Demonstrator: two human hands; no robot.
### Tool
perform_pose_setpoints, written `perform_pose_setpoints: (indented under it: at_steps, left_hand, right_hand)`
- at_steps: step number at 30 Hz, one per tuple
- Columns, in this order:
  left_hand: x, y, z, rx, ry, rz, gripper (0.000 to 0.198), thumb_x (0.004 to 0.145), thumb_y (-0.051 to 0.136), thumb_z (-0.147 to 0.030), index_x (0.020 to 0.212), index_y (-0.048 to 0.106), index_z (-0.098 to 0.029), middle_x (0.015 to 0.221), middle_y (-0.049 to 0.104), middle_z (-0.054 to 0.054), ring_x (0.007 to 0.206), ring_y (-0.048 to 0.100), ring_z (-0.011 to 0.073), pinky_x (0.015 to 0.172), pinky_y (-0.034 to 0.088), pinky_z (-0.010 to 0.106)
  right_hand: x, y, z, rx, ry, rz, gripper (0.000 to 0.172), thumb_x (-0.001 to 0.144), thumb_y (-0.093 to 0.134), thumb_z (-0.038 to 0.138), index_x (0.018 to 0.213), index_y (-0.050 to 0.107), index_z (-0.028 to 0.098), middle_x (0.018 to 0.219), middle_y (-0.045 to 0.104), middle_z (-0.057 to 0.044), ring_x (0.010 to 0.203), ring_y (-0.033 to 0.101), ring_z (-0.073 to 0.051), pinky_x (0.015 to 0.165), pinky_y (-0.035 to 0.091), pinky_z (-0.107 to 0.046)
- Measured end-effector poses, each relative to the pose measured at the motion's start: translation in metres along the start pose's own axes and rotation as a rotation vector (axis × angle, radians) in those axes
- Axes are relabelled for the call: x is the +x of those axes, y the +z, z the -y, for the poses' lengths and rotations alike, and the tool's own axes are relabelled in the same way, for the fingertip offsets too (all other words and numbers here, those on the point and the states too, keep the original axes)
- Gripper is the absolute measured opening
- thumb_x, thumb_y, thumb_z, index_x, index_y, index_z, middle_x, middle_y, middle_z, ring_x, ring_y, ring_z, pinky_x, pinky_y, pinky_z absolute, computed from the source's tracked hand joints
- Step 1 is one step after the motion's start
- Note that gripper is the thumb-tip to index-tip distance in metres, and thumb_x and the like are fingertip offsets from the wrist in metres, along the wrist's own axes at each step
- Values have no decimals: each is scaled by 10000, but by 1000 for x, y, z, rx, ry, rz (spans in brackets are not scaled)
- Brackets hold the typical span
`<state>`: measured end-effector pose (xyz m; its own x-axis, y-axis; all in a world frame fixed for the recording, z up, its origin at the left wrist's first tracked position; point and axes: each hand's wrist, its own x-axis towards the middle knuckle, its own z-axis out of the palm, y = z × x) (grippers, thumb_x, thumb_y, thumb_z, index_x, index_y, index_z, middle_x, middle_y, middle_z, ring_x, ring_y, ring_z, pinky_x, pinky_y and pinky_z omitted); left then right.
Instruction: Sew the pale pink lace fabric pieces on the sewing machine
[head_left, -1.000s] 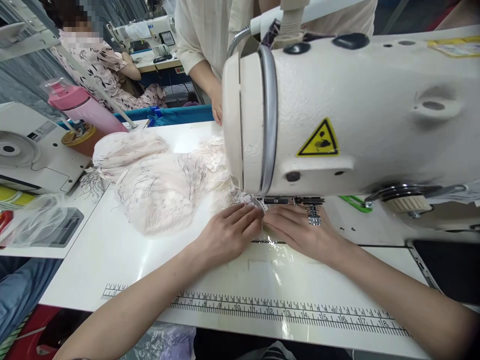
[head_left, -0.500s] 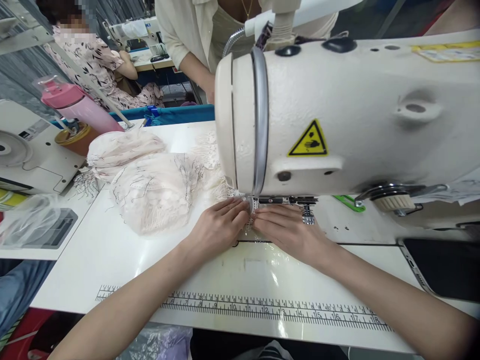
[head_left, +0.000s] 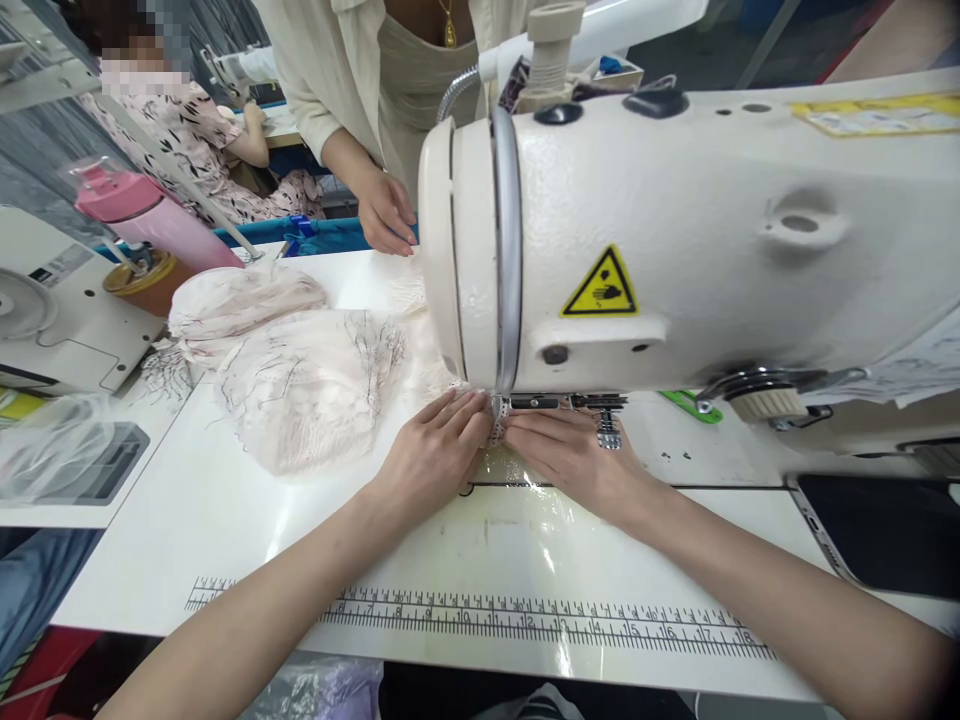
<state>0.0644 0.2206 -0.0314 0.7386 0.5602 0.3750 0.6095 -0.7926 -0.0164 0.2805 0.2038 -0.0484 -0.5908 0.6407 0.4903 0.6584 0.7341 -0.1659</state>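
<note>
1. Left hand [head_left: 439, 445]: back up, low over the surface [head_left: 187, 530], just left of the stitching area. Fingers lie side by side, tips at the lace strip; cannot tell whether they pinch it or only press it down.
2. Right hand [head_left: 574, 455]: opposite side of the strip, fingers together and stretched toward it, partly under the metal attachment [head_left: 609, 425]. Thumb-to-finger grip hidden; clamped or flat, cannot tell.
3. Lace strip [head_left: 497, 425]: narrow, white, with small holes; located between the two hands, below the head of the sewing machine [head_left: 660, 220]. Only a short length visible.
4. Pale fabric [head_left: 307, 390]: sheer, marked with dark thread-like lines, heaped left of the machine head, beyond the left hand. Any join with the strip is hidden.
5. Printed ruler [head_left: 510, 620]: runs along the near edge, partly covered by the left forearm.
6. Right side: black phone [head_left: 877, 525] lying flat; green tool [head_left: 694, 407] behind the right wrist.
7. Far left: pink bottle [head_left: 154, 215], tilted in view, near a brown pot [head_left: 154, 285].
8. Across the surface: a co-worker's hand [head_left: 386, 212], apart from the fabric, fingers slightly curled.
</note>
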Motion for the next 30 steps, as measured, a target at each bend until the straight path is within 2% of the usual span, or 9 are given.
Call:
perform_pose_setpoints:
  at_steps: [6,9,13,17,25,30]
  left_hand:
    - [-1,3,-2,66,-8,2,246,929,391,-87,1092,576,-81,1223,661,174,1176,626,253,1055,502,418]
    - [-1,3,-2,81,-6,3,278,931,403,-104,1144,579,-71,1230,657,173,1192,614,270,1051,499,439]
    - [-2,2,-2,92,1,39,337,940,430,-141,1236,571,-65,1272,635,169,1210,596,287,1061,482,460]
    - [-3,3,-2,102,15,39,357,951,445,-171,1265,581,-68,1294,619,177,1223,584,305,1060,472,480]
    - [-7,2,-2,106,49,71,420,961,439,-205,1357,537,-108,1364,582,117,1269,542,307,1086,428,488]
    - [-5,1,-2,122,29,87,424,968,449,-229,1366,528,-106,1353,589,123,1273,535,315,1079,418,501]
  right_hand:
    - [2,2,-3,-51,27,-155,185,916,533,115,924,673,235,931,729,1,837,640,-157,708,472,-279]
    - [2,3,-3,-18,54,-181,223,936,494,141,964,680,260,902,725,1,800,630,-172,705,492,-308]
    - [3,-5,1,30,110,-161,297,961,420,145,997,683,280,881,712,0,806,632,-180,693,503,-321]
    - [6,-11,2,41,156,-112,303,946,438,116,977,689,282,899,707,1,805,624,-173,696,491,-312]
    - [9,-5,-8,109,204,-148,296,986,428,215,869,695,267,817,695,-1,688,589,-148,665,469,-302]
    - [9,-5,-9,133,220,-118,285,996,431,263,890,694,285,825,702,-11,785,644,-190,636,461,-316]
